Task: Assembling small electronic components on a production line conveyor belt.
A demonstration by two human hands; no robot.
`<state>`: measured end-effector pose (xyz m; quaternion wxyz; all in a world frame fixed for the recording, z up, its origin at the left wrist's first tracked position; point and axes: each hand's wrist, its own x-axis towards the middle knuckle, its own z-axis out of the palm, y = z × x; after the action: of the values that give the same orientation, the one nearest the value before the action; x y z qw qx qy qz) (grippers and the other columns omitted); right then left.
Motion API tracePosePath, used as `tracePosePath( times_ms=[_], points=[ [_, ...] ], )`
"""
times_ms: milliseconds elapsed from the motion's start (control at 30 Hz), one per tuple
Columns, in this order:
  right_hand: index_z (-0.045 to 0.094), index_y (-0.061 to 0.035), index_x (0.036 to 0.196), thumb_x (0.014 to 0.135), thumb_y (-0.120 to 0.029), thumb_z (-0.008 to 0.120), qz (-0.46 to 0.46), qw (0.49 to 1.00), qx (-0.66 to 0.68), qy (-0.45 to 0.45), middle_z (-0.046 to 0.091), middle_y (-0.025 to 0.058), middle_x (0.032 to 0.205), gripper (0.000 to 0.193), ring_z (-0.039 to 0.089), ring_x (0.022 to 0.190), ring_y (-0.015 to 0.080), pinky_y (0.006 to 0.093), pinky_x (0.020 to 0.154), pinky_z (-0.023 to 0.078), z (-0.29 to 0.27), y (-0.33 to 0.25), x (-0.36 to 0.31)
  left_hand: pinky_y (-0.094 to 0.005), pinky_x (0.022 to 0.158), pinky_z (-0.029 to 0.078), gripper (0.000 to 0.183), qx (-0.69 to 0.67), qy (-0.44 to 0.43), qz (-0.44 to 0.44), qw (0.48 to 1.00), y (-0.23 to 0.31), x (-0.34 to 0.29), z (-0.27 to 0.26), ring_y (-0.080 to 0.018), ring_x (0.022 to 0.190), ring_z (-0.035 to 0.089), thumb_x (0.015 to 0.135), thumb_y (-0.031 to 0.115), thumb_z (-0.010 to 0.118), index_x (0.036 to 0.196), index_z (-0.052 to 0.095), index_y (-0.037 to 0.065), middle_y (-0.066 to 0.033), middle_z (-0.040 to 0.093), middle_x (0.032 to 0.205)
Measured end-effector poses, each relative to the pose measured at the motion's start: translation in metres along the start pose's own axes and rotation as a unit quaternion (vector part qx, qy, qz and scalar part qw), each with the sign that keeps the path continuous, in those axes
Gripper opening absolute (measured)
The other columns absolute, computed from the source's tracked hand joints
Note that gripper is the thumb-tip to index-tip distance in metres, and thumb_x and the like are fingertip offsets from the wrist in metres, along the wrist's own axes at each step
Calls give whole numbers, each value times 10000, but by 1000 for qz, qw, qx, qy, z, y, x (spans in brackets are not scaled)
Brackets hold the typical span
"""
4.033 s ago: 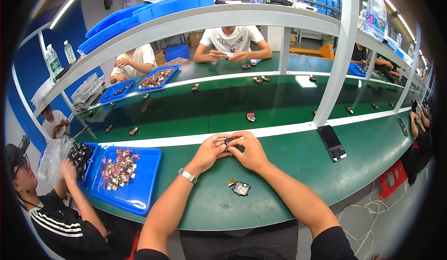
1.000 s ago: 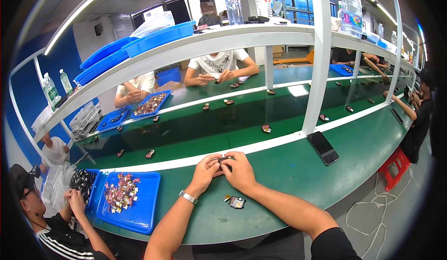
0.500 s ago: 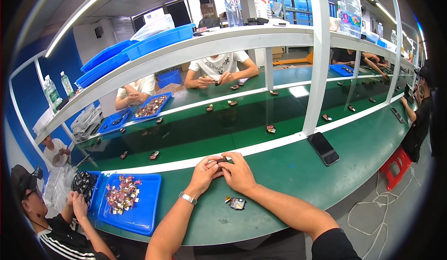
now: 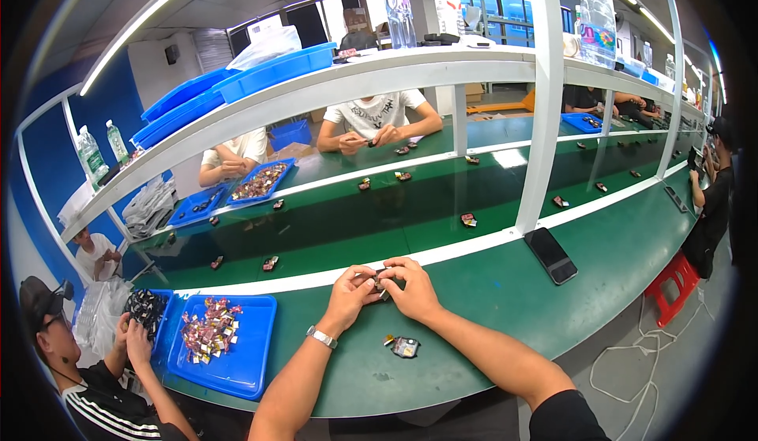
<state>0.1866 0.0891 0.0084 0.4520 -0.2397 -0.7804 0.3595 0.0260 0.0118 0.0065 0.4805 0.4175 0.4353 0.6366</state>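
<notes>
Both of my hands meet over the green bench, pinching one small dark piece (image 4: 380, 276) between them. My left hand (image 4: 351, 295) closes on its left side, a banded watch on that wrist. From the right, my right hand (image 4: 410, 289) grips the same piece with thumb and fingers. Most of it is hidden by my fingers, so its exact kind does not show. Below my hands, apart from them, lies a small electronic assembly (image 4: 405, 347) with a dark rim, a pale middle and a yellow-and-dark tab.
A blue tray (image 4: 253, 362) of small maroon-and-yellow parts stands left, beside a co-worker handling black parts. A black phone (image 4: 550, 256) lies right, near a white post (image 4: 537, 125). Beyond the white rail, a green conveyor belt (image 4: 339, 232) carries scattered small assemblies. A shelf spans above.
My fingers have shifted around the dark piece, and a bit more of it shows between them. The parts on the belt have moved slightly right. The assembly on the bench stays put.
</notes>
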Motion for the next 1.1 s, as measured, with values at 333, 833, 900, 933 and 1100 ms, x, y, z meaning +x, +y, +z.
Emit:
tracePosePath(
  times_ms=[333,833,900,933,1100],
  points=[
    [730,-61,939,842,-128,671,47,994,80,-53,611,94,1199,132,562,1119,270,378,954,467,-2,4,3,-289,834,582,105,7,-25,-29,999,-4,3,-7,-138,985,643,973,42,545,1076,536,57,-57,633,1058],
    [730,-45,903,807,-91,689,-45,994,-90,41,636,87,1105,113,568,1075,285,377,904,485,7,-3,-7,-354,921,568,310,14,-16,-34,999,0,2,2,-208,1084,629,966,-23,498,1274,482,10,-131,610,1192],
    [730,-53,911,810,-98,691,-23,998,-56,18,630,85,1124,117,565,1080,288,380,914,482,8,-2,-7,-355,923,567,315,14,-11,-37,999,1,1,3,-209,1082,630,967,-19,501,1280,481,9,-135,609,1203],
    [730,-53,911,810,-98,691,-23,998,-56,19,630,85,1124,117,565,1080,288,380,914,482,8,0,-6,-356,925,566,320,14,-6,-40,999,1,1,3,-209,1080,631,968,-16,504,1286,480,9,-139,608,1214],
    [739,-79,932,815,-111,691,-15,999,-33,16,622,77,1167,131,561,1091,286,389,939,475,6,2,-6,-359,927,565,317,4,-3,-42,999,1,1,3,-211,1087,631,971,-1,512,1287,484,10,-136,612,1220]
  ],
)
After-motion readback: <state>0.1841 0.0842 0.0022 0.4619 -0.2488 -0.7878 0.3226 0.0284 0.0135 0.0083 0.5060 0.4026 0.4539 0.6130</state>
